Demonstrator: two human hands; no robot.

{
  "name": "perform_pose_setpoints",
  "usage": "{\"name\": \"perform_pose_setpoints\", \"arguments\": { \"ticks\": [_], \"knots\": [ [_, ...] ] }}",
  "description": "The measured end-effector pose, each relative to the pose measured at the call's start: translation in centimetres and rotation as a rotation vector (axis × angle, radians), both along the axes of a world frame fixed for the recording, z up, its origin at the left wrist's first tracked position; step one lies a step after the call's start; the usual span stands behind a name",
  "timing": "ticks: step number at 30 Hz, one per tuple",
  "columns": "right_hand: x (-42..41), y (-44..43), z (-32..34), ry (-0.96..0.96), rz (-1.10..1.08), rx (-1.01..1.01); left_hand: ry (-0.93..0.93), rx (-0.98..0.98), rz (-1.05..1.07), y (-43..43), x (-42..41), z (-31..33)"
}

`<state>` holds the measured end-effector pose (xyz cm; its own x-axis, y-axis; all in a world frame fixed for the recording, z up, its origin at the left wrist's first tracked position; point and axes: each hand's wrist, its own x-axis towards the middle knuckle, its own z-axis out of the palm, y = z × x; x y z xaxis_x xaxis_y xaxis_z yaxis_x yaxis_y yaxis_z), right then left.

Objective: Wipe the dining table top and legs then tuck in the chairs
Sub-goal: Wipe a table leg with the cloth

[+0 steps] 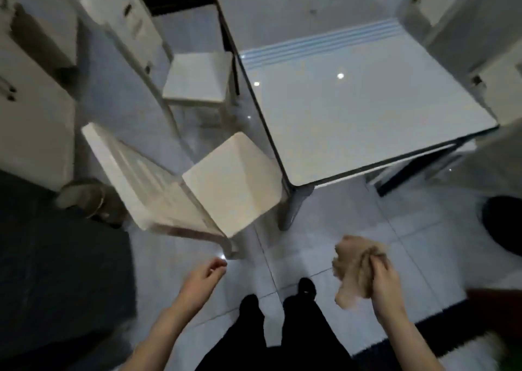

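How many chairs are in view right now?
2 for certain, both left of the table: the near chair angled at its front corner, the far chair further along that side. Blurred white shapes off the table's right edge may be more chairs.

Your left hand [204, 276] hangs loosely curled at lower centre; your right hand [385, 279], lower right, grips a bunched cloth [351, 269].
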<state>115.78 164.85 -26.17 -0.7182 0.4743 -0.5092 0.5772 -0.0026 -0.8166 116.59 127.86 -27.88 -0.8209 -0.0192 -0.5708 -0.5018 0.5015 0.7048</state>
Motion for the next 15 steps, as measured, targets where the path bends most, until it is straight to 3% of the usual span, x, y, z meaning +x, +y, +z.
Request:
{"name": "perform_pose_setpoints", "arguments": {
  "ticks": [4, 9, 15],
  "knots": [
    [0.4, -1.2, 0.1, 0.027, -0.187, 0.016, 0.031, 0.012, -0.147, 0.2, -5.2, 0.3],
    [-0.8, -1.4, -0.9, 0.04, -0.203, 0.043, 0.064, 0.078, -0.22, 4.5, -9.8, -1.3],
    [-5.8, -1.7, -6.1, 0.118, -0.163, -0.024, 0.071, 0.172, -0.155, 11.4, -15.2, -9.8]
  ]
}}
